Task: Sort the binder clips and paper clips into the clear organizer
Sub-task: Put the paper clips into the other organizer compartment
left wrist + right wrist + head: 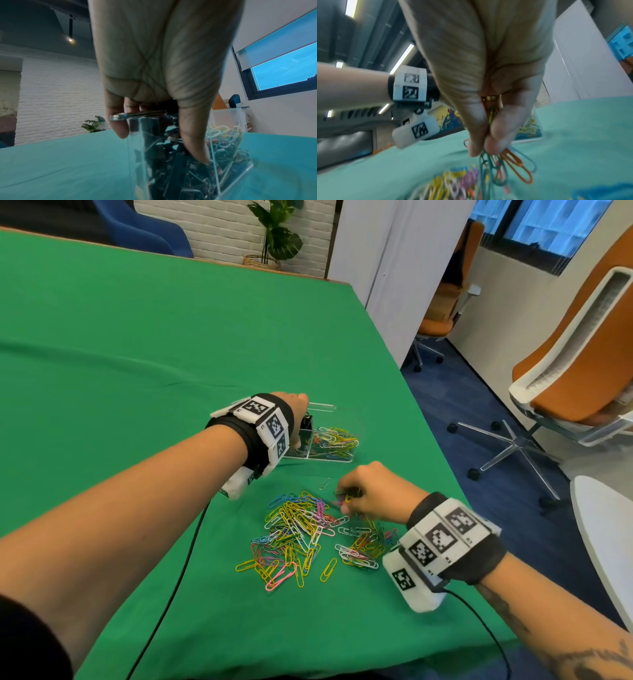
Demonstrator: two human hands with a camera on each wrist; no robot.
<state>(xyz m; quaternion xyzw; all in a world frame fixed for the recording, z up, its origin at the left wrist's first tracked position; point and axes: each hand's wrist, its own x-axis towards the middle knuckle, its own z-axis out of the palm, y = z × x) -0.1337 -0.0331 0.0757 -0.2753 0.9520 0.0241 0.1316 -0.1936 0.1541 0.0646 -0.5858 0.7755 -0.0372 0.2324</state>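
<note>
Two hands work at once in the head view. The left hand [294, 414] reaches down into the clear organizer [337, 455], which stands on the green worktop [137, 354] at about twelve o'clock from the loose pile of paper clips [301, 535]. Its left compartment holds dark binder clips [307, 422]; the right one holds coloured paper clips. The right hand [370, 491] hovers at the pile's one o'clock edge, fingers drawn together on a few clips, probably so that a small bunch goes across in one trip.

Seen from the left wrist, the left hand's fingers [118, 121] curl over the organizer's near wall while the thumb dips into the binder-clip compartment, a metal clip handle [137, 115] pressed under them. Whether they are letting a clip go or steadying the box I cannot tell; steadying would make sense, as the box is light.

From the right wrist, thumb and fingers [498, 129] pinch a dangling bunch of paper clips [505, 166], green and orange among them, above the pile. The picture is blurred. Tangled clips may drag neighbours along.
</note>
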